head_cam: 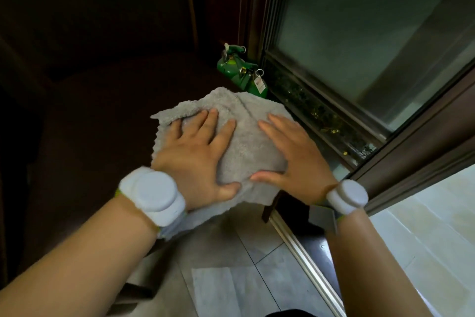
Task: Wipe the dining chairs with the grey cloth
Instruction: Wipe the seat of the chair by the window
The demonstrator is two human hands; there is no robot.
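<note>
The grey cloth (246, 142) lies spread over the near right corner of a dark dining chair seat (102, 136). My left hand (198, 154) presses flat on the cloth's left half, fingers straight and spread, thumb along its near edge. On the right half rests my right hand (295, 154), also flat, fingers pointing away from me. The cloth's near edge hangs over the seat's front. A dark chair leg (270, 207) shows below the cloth. Both wrists carry white round bands.
A dark chair back (102, 8) rises at the far left. Two green canisters (241, 72) stand on the floor beyond the seat. A sliding glass door (372, 47) with its metal track (303, 260) runs along the right. Grey floor tiles (231, 278) lie near me.
</note>
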